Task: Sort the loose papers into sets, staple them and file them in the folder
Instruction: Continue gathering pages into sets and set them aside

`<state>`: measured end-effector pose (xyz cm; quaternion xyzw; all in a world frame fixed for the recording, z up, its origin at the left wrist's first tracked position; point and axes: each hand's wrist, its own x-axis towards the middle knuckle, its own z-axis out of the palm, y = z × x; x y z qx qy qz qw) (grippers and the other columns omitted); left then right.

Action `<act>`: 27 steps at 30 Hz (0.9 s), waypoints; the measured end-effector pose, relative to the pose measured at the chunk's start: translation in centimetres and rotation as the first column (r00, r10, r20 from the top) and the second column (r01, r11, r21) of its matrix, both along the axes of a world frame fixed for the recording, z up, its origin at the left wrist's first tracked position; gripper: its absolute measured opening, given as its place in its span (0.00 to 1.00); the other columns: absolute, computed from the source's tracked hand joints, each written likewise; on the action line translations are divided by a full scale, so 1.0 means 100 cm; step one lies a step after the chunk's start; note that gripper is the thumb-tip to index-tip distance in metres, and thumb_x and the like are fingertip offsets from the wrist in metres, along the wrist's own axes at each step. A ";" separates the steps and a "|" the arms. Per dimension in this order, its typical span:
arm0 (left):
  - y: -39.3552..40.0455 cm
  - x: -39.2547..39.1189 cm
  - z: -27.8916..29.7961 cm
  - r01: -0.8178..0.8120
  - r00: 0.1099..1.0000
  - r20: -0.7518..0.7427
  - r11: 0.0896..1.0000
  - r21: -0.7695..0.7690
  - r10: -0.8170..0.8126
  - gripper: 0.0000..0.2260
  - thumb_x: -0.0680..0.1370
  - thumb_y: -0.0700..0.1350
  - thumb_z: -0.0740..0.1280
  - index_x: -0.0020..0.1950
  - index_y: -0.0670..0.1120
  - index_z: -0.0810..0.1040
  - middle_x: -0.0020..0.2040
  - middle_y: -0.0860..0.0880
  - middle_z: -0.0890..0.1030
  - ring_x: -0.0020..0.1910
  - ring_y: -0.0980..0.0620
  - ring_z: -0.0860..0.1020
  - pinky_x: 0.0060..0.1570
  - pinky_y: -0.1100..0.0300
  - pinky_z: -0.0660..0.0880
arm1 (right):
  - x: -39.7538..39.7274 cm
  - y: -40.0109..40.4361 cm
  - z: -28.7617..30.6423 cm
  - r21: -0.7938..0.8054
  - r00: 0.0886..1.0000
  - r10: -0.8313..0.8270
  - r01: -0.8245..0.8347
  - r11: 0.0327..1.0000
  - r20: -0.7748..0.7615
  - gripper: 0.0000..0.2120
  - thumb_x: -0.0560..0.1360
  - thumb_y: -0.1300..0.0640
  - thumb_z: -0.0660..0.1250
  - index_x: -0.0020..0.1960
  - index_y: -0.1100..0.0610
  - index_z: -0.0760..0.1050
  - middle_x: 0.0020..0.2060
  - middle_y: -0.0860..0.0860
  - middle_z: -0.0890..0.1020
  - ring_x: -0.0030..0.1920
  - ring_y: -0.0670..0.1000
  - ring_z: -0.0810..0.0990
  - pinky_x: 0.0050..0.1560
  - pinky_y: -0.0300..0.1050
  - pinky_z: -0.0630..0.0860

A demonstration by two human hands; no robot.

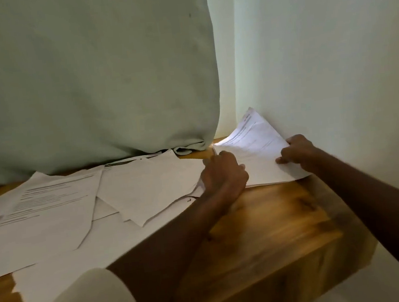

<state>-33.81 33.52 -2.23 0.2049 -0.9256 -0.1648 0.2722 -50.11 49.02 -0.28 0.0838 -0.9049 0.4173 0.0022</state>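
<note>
Paper stack [257, 149] between both hands — far corner upturned (against wall [332, 63])

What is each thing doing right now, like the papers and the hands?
Paper set: held by both hands at the table's far right corner, far edge lifted against the wall.
Loose papers: spread flat, overlapping, unsorted.
Left hand: fingers curled on the set's left edge.
Right hand: pinching the set's right edge.
Wooden table: partly covered by papers.
Curtain: hanging, hem bunched on the table.
</note>
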 end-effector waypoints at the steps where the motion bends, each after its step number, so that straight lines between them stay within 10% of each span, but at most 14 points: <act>1: -0.005 -0.004 0.000 -0.009 1.000 -0.012 0.995 -0.098 0.008 0.14 0.80 0.53 0.68 0.60 0.46 0.78 0.62 0.46 0.78 0.65 0.44 0.72 0.48 0.53 0.69 | -0.009 -0.002 0.001 0.018 1.000 0.005 -0.005 1.000 0.003 0.26 0.70 0.64 0.78 0.66 0.66 0.75 0.57 0.59 0.79 0.55 0.60 0.76 0.50 0.48 0.72; 5: -0.042 -0.023 0.004 0.021 0.992 0.122 0.922 -0.387 0.029 0.21 0.77 0.52 0.68 0.69 0.47 0.76 0.68 0.46 0.76 0.70 0.44 0.69 0.65 0.49 0.69 | -0.027 -0.016 0.004 0.105 1.000 -0.005 0.008 0.994 -0.028 0.28 0.71 0.64 0.78 0.69 0.66 0.73 0.61 0.61 0.79 0.60 0.62 0.77 0.54 0.52 0.75; 8: -0.067 -0.033 -0.005 0.183 0.946 0.302 0.960 -0.213 -0.113 0.23 0.80 0.54 0.65 0.75 0.50 0.71 0.71 0.48 0.76 0.70 0.46 0.73 0.70 0.45 0.68 | -0.035 -0.026 0.007 0.204 0.998 0.005 0.008 0.979 -0.065 0.28 0.71 0.62 0.78 0.67 0.66 0.73 0.61 0.62 0.78 0.61 0.63 0.77 0.60 0.54 0.77; 15: -0.101 -0.030 -0.006 0.158 0.971 0.219 0.941 -0.300 -0.093 0.06 0.77 0.55 0.65 0.47 0.54 0.73 0.47 0.51 0.80 0.40 0.54 0.72 0.42 0.57 0.72 | -0.042 -0.042 0.023 0.390 0.998 0.052 -0.037 0.920 -0.028 0.29 0.74 0.61 0.77 0.69 0.67 0.68 0.63 0.62 0.76 0.63 0.62 0.76 0.64 0.54 0.75; 19: -0.091 -0.047 -0.011 0.207 0.972 0.144 0.963 -0.171 -0.184 0.17 0.83 0.57 0.63 0.61 0.47 0.82 0.58 0.48 0.84 0.50 0.50 0.80 0.51 0.54 0.79 | -0.045 -0.050 0.024 0.426 0.994 0.112 -0.099 0.899 -0.006 0.23 0.74 0.65 0.75 0.65 0.67 0.71 0.59 0.61 0.78 0.57 0.61 0.78 0.57 0.53 0.77; 27: -0.078 -0.064 -0.038 0.168 0.979 0.117 0.986 -0.008 -0.166 0.47 0.68 0.83 0.53 0.76 0.51 0.67 0.71 0.49 0.78 0.68 0.45 0.77 0.67 0.42 0.73 | -0.034 -0.061 0.012 0.533 0.963 0.169 -0.033 0.845 -0.208 0.23 0.76 0.56 0.69 0.68 0.62 0.68 0.63 0.59 0.75 0.62 0.61 0.76 0.63 0.57 0.76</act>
